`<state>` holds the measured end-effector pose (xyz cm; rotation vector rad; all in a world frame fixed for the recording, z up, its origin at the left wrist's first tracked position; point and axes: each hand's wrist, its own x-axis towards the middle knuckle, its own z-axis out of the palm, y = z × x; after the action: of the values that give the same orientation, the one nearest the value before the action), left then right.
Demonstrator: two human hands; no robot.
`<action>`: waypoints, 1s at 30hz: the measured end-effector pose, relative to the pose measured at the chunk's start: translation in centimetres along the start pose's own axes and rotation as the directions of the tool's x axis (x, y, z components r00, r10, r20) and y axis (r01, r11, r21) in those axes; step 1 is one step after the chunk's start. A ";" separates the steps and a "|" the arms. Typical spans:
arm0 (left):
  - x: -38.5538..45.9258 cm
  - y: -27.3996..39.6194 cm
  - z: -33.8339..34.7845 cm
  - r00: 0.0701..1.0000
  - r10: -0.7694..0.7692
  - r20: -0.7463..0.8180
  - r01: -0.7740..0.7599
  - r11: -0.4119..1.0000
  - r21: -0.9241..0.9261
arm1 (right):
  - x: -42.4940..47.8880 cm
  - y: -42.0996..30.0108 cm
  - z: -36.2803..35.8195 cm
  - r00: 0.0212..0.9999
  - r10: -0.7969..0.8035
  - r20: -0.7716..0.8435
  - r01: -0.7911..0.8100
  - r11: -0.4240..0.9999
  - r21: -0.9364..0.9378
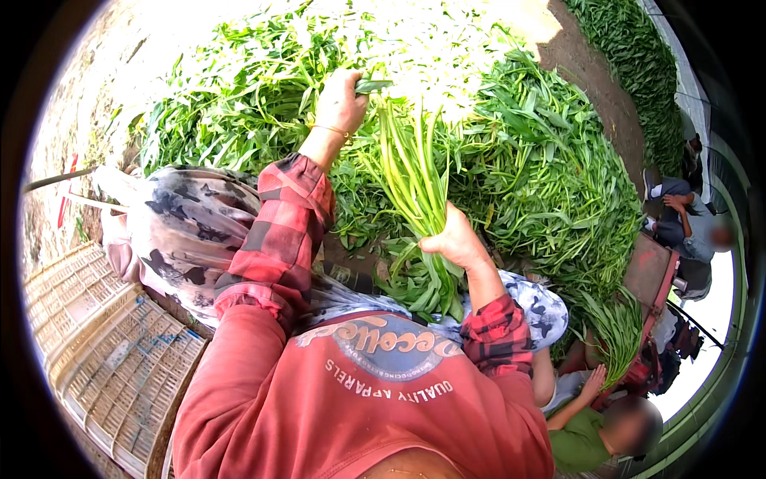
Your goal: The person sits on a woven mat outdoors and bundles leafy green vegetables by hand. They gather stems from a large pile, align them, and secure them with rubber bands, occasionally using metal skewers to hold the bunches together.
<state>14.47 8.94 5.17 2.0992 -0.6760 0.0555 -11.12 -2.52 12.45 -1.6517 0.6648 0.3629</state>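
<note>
My right hand (459,240) is closed around a bunch of long-stemmed leafy greens (413,173), which look like water spinach. Pale green stems point away from me, and the leafy end hangs toward my lap. Further out, my left hand (346,103) is raised beside the stem ends, its fingers curled around a flat dark green piece (372,86). Whether that piece is a leaf or a blade, I cannot tell. Beyond both hands spreads a large heap of loose greens (550,173), partly washed out by sunlight.
Plastic crates (128,371) stand at the lower left. Patterned cloth (191,233) covers my knee. At the lower right, a co-worker's hand (592,383) touches another bunch of greens (616,335). Another person (688,221) sits at the far right, near a further green pile (640,78).
</note>
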 end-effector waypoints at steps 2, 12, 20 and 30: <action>0.6 2.7 -0.5 0.926 0.058 0.372 0.016 0.981 -0.193 | 0.5 1.3 -0.3 0.997 -0.006 -0.074 -0.005 0.988 -0.153; -2.4 1.0 2.0 0.753 -0.272 0.599 -0.110 0.845 0.523 | -0.2 -2.5 1.4 0.982 0.076 -0.175 -0.176 0.717 -0.675; 0.7 0.1 -0.7 0.982 0.030 0.185 -0.052 0.992 0.115 | 0.0 -1.0 2.5 0.995 -0.033 -0.092 -0.065 0.483 -0.873; -4.8 -1.2 5.2 0.437 -0.346 0.830 -0.172 0.874 0.455 | -0.1 0.4 4.1 0.994 -0.094 0.049 0.084 0.417 -0.905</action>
<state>9.95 7.59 -0.18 2.5721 -1.2729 -1.2062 -10.89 1.44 11.44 -2.7453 0.3566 0.7275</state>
